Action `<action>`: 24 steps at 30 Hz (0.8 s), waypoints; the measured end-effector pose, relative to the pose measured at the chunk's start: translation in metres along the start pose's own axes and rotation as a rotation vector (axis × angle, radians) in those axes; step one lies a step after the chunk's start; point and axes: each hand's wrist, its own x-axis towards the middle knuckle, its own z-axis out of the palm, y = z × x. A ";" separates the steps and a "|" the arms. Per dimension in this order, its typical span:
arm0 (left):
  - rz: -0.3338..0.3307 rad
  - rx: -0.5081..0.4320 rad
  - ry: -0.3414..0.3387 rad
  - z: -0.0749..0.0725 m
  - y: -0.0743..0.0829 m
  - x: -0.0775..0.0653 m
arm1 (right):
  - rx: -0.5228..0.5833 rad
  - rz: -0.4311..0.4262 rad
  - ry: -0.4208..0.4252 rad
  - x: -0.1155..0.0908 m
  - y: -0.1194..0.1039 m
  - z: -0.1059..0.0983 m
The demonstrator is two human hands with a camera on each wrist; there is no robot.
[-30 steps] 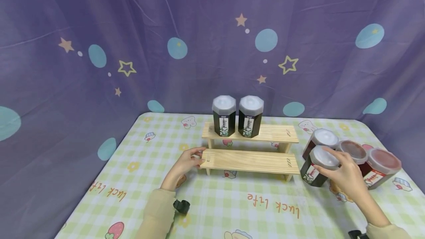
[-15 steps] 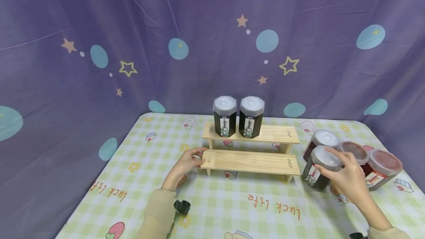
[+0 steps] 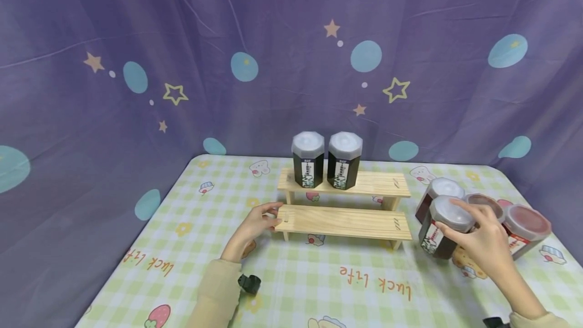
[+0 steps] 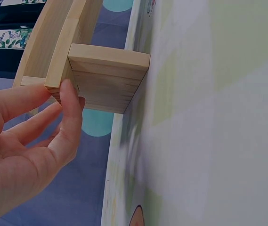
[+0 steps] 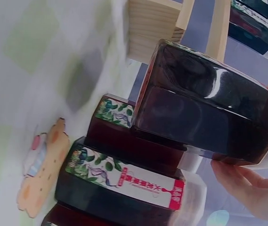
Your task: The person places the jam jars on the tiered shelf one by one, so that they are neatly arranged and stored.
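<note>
My left hand (image 3: 252,225) pinches the left end of the lower board of a two-step wooden shelf (image 3: 341,220). In the left wrist view, thumb and fingers close on the board's end (image 4: 58,77). On the right, my right hand (image 3: 486,241) grips a dark jar (image 3: 431,241) by its whitish octagonal lid. The right wrist view has this jar (image 5: 204,108) slightly tilted and off the table, with other jars (image 5: 124,181) beyond it. Two dark jars with whitish lids, a left one (image 3: 308,163) and a right one (image 3: 343,163), stand upright on the upper board.
Beside the right hand stand a white-lidded jar (image 3: 439,191) and two reddish-lidded jars, one partly hidden (image 3: 485,202) and one farther right (image 3: 526,227). A green checked cloth (image 3: 319,282) covers the table. A purple curtain (image 3: 291,100) hangs behind and at the sides.
My right hand has raised the jar off the table and carried it slightly to the right. The left hand and shelf have stayed put.
</note>
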 end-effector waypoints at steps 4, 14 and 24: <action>-0.001 0.002 -0.001 0.000 -0.001 0.000 | 0.006 -0.007 0.003 0.002 -0.004 -0.003; -0.005 0.007 -0.001 0.000 0.002 -0.002 | 0.028 -0.070 -0.006 0.013 -0.013 -0.010; -0.011 -0.006 -0.006 -0.001 -0.008 0.007 | 0.074 -0.058 -0.046 0.027 -0.025 -0.013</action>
